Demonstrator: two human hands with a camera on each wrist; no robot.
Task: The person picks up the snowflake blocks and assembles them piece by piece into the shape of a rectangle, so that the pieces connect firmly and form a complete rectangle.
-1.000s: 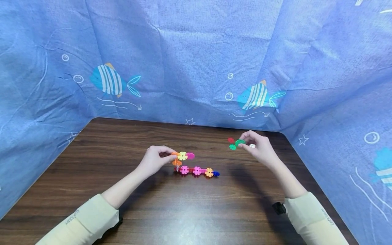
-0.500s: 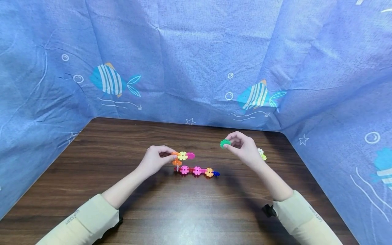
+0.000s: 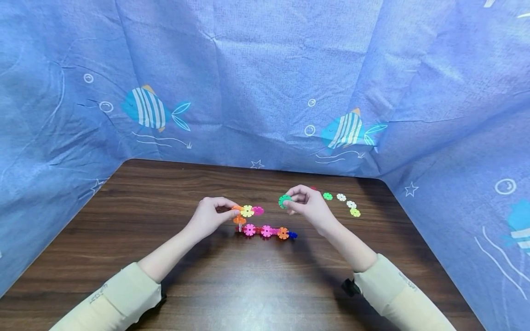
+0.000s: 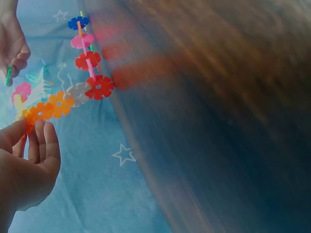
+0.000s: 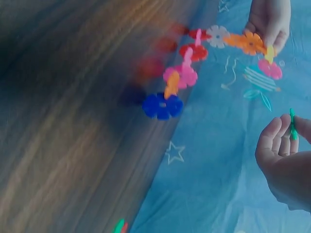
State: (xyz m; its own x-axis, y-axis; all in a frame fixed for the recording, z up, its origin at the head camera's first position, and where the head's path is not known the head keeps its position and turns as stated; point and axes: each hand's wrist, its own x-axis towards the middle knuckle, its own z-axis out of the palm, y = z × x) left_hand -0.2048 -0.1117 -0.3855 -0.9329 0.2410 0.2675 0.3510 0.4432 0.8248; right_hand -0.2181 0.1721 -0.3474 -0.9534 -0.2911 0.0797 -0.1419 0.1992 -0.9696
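Note:
A chain of joined plastic snowflake discs [image 3: 267,231] stands on the table, in pink, red, orange and blue along its lower run. At its left end it turns upward through a white disc [image 4: 77,94] and orange discs [image 4: 60,104]. My left hand [image 3: 212,216] pinches the orange top corner between thumb and fingers. From there a yellow disc [image 3: 247,211] and a magenta disc [image 3: 258,210] point to the right. My right hand [image 3: 308,205] pinches a single green disc [image 3: 284,201], apart from the magenta end. In the right wrist view that green disc [image 5: 293,124] appears edge-on.
Loose discs lie in a curve at the back right of the wooden table [image 3: 174,184]: a green one [image 3: 327,196], two white ones [image 3: 341,197] and a yellow-green one [image 3: 355,213]. A red one shows partly behind my right hand. A blue fish-print curtain [image 3: 265,82] rises behind the table.
My right hand has carried the green disc leftward from the loose discs toward the magenta end of the chain. My left hand and the chain have stayed where they were.

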